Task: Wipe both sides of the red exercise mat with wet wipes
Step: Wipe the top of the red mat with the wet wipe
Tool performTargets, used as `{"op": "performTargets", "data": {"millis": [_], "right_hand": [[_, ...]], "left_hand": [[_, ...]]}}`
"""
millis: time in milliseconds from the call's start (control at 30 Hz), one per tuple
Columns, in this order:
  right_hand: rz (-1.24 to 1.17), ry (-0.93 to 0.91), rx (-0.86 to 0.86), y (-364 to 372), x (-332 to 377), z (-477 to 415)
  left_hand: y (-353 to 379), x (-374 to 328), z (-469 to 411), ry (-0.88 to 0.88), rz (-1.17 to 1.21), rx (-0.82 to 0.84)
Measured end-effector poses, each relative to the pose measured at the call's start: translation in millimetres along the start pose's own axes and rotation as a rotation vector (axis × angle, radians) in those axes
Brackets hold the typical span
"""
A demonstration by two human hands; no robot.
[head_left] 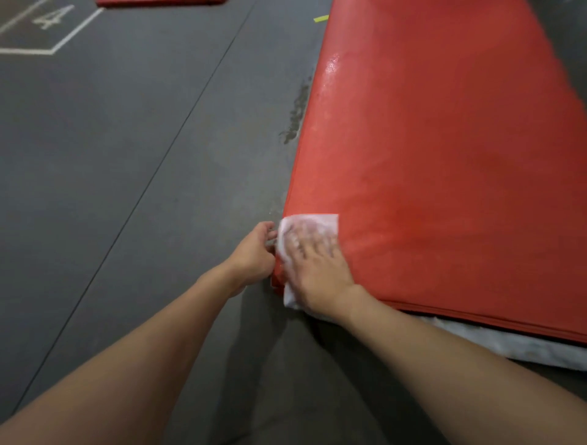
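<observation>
Red exercise mat [444,158], 1 item: laid flat on a dark grey floor [127,190], filling the right of the view, its surface glossy with moisture along the left edge.

White wet wipe [320,222], 1 item: spread on the mat's near left corner, with 1 end draped over the near edge.

Right hand [317,263], 1: pressed palm-down on the wipe, fingers straight and spread.

Left hand [254,251], 1: set against the mat's left edge just beside the wipe, fingers curled; the fingertips are hidden, so it cannot be told whether the edge is gripped.

Pale sheet [508,343], 1: seen under the mat, projecting along its near edge.

Wet streaks [295,117]: noted on the floor against the mat's left edge.

Second red mat [158,2], 1: only its edge shown at the top of the view, well apart.

Painted white lines with a numeral 4 [52,17]: marked on the floor at top left.

Yellow strip [321,18], 1: lying on the floor beside the mat's far left edge.
</observation>
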State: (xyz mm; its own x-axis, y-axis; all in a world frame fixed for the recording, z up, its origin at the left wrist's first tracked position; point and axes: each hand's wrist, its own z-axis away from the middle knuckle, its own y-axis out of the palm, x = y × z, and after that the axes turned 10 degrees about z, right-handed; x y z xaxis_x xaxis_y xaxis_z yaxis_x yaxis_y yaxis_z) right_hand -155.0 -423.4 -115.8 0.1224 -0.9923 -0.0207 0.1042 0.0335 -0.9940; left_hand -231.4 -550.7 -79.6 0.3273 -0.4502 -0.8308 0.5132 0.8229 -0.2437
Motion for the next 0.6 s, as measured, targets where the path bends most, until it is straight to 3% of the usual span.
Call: {"op": "performTargets", "data": {"millis": [100,133,233,267,400,433,533,600], "right_hand": [[0.135,-0.332,0.024,3,-7,5],[0.156,-0.316,0.026,1,-20,-2],[0.062,0.066,0.046,-5,-36,-14],[0.025,0.107,0.023,-3,-29,-13],[0.099,-0.348,0.022,9,-24,6],[0.127,-0.355,0.022,6,-38,2],[0.06,0.029,0.071,-2,-59,-8],[0.009,0.013,0.029,3,-46,-3]], "left_hand": [[-3,-3,0,0.022,-0.085,-0.024],[-2,-3,-1,0.026,-0.089,-0.019],[2,-4,-1,-0.01,-0.03,0.002],[3,-5,-2,-0.001,-0.045,-0.004],[0,-8,-6,0.035,-0.27,-0.05],[0,-8,-6,0.025,-0.273,-0.038],[5,-11,-4,0.025,-0.272,0.004],[7,-15,-2,0.07,-0.346,-0.003]]}}
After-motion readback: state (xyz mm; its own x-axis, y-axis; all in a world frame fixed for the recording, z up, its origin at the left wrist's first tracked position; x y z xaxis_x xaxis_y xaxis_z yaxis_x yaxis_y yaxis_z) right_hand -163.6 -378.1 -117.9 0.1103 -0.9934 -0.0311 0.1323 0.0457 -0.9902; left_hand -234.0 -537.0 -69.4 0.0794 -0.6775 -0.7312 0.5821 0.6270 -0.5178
